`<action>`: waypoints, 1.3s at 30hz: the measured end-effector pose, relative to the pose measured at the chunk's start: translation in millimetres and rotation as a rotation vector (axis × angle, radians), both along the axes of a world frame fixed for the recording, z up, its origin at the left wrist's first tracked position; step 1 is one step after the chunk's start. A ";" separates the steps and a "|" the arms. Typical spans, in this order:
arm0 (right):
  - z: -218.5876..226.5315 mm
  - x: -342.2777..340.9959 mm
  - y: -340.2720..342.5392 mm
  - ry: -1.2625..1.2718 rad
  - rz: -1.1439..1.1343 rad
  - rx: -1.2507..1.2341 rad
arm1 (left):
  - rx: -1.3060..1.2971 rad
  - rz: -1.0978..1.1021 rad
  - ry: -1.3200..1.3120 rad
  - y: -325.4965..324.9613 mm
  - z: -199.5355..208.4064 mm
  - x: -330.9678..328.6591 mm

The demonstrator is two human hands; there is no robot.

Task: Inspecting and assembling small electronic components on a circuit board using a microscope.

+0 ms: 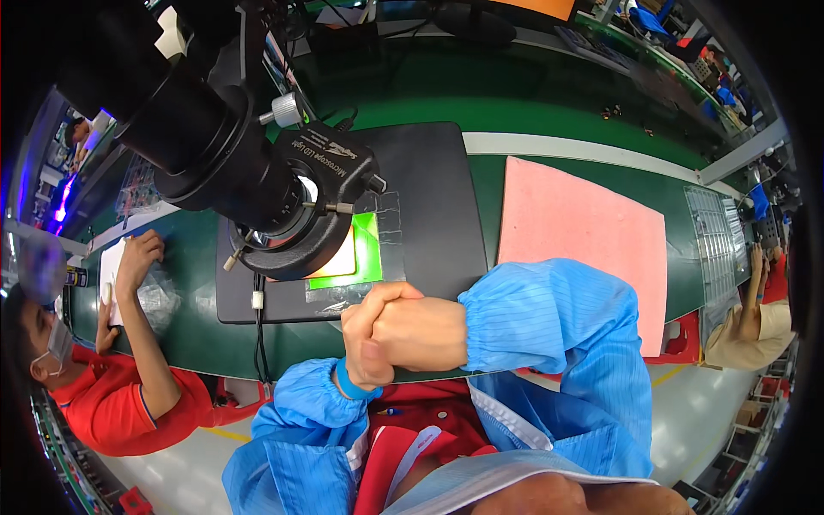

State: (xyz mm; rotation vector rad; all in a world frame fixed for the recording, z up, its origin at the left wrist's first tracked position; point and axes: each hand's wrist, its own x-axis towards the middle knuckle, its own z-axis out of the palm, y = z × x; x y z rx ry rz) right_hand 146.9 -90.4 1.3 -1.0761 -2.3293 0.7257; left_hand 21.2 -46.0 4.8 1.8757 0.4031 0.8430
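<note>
My left hand [360, 329] is closed round my right hand [421, 330], at the near edge of the bench. Its fingers lap over the top of the right hand, whose own fingers are mostly hidden. A blue band [348, 380] circles my left wrist, below the light blue sleeve's cuff. Just beyond the hands stands a black microscope [232, 163] with a ring light [292, 245] on its lower end. Under the ring light, a bright green sheet [369, 249] with a lit, pale piece on it lies on the black base plate [438, 215]. Neither hand touches them.
A pink mat [584, 227] lies on the green bench to the right, partly behind my right sleeve. Beyond it is a clear gridded tray [714, 232]. At left, a co-worker in a red shirt [129, 399] has both hands at a white item. A cable [258, 343] hangs over the front edge.
</note>
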 end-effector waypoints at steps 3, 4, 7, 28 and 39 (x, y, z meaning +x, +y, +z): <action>12.0 -0.7 -4.2 -0.023 0.001 0.200 | -0.183 -0.025 -0.047 -3.4 5.6 0.8; 15.4 -1.1 -5.6 -0.050 -0.040 0.261 | -0.364 -0.042 -0.052 -5.3 10.7 1.7; 26.6 -8.3 -13.2 -0.222 -0.030 0.349 | -0.615 -0.117 0.040 2.5 12.0 -0.8; 41.9 -4.2 -10.8 -0.473 0.054 0.347 | -0.980 -0.268 0.097 3.0 8.9 9.6; 31.3 -14.7 -14.1 -0.574 0.045 0.525 | -1.088 -0.437 0.011 14.9 -5.7 -0.7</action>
